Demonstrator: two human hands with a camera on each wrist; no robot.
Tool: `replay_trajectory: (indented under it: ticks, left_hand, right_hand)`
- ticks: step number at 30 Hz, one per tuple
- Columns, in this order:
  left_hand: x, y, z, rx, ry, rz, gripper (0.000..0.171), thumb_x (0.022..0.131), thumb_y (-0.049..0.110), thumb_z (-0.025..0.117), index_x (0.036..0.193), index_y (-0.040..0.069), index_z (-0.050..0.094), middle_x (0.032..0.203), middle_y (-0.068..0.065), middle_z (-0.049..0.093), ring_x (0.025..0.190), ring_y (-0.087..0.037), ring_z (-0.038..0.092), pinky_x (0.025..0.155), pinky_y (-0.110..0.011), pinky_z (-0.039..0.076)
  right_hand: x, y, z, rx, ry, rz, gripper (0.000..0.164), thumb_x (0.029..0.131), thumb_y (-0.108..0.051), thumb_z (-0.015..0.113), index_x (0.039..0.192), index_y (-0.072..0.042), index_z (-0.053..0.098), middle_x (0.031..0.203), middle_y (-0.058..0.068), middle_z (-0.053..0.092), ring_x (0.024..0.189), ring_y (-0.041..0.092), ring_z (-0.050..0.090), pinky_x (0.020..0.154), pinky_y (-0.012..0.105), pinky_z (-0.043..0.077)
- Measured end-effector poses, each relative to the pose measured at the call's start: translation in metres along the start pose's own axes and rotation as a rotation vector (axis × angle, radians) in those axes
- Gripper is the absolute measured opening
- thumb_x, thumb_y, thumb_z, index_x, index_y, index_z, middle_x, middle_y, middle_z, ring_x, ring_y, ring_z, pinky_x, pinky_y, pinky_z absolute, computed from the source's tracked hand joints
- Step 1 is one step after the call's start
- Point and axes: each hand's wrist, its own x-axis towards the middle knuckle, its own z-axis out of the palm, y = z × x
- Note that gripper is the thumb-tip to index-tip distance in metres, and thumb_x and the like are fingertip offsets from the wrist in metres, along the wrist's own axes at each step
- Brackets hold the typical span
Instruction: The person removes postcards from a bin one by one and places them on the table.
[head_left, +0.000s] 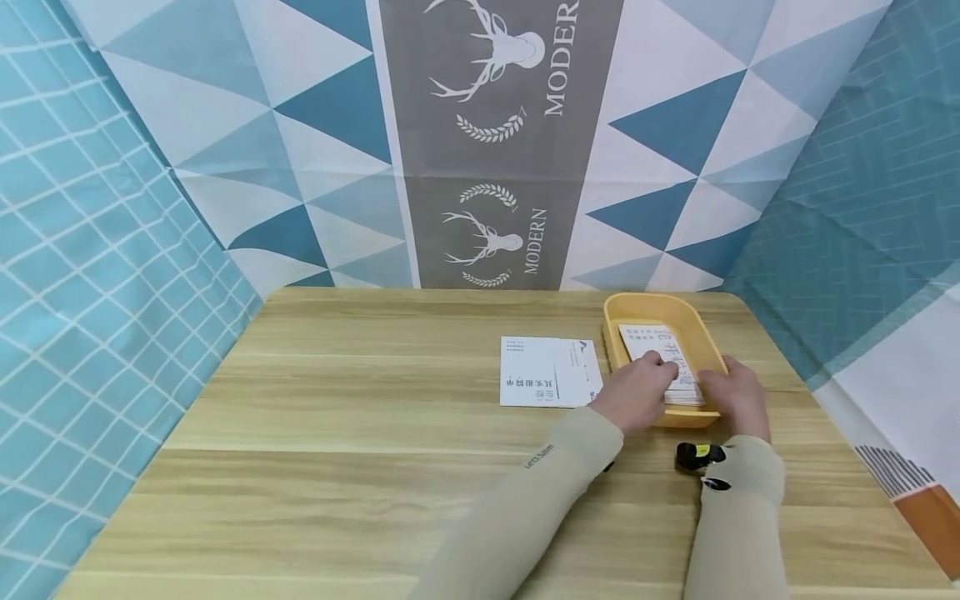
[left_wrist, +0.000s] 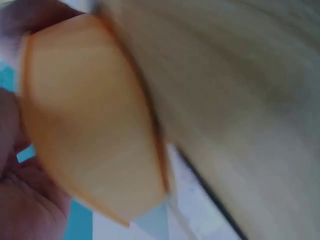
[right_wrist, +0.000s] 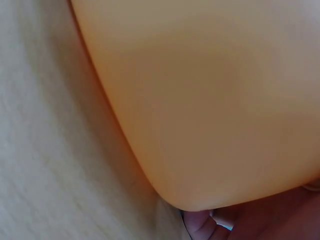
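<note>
A yellow-orange tray [head_left: 651, 305] sits at the right of the table, with several white cards [head_left: 651, 340] printed with dark characters inside. My left hand [head_left: 636, 393] reaches over the tray's left wall, its fingers bent and right at the cards; I cannot tell whether they pinch one. In the left wrist view part of this hand [left_wrist: 30, 202] shows beside the tray's near wall [left_wrist: 95, 120]. My right hand [head_left: 738, 402] grips the tray's near right corner. Its fingers [right_wrist: 197, 222] show under the tray's smooth wall [right_wrist: 210, 115] in the right wrist view.
More white printed cards [head_left: 549, 372] lie overlapping on the wooden table [head_left: 360, 400], just left of the tray. A patterned wall covering [head_left: 480, 150] stands along the table's back edge. Blue sheets [head_left: 97, 233] hang at the left side, teal ones [head_left: 847, 200] at the right.
</note>
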Motion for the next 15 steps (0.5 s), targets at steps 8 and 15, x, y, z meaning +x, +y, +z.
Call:
replay_trajectory:
  ticks: [8, 15]
  left_hand:
    - [0.016, 0.012, 0.004, 0.069, -0.071, -0.223, 0.010, 0.093, 0.020, 0.069, 0.102, 0.025, 0.071, 0.094, 0.005, 0.064, 0.073, -0.005, 0.056, 0.055, -0.021, 0.048]
    - [0.033, 0.021, 0.009, 0.181, -0.212, -0.352, 0.016, 0.098, 0.033, 0.063, 0.084, 0.036, 0.070, 0.074, 0.014, 0.067, 0.062, -0.004, 0.055, 0.052, -0.029, 0.047]
  right_hand:
    - [0.000, 0.001, 0.001, 0.015, -0.010, 0.000, 0.059, 0.094, -0.019, 0.045, 0.147, 0.006, 0.040, 0.133, 0.031, 0.049, 0.108, 0.040, 0.050, 0.086, 0.040, 0.045]
    - [0.001, 0.001, 0.002, 0.040, 0.005, 0.014, 0.060, 0.091, -0.017, 0.047, 0.147, 0.004, 0.041, 0.131, 0.029, 0.050, 0.103, 0.037, 0.052, 0.075, 0.033, 0.046]
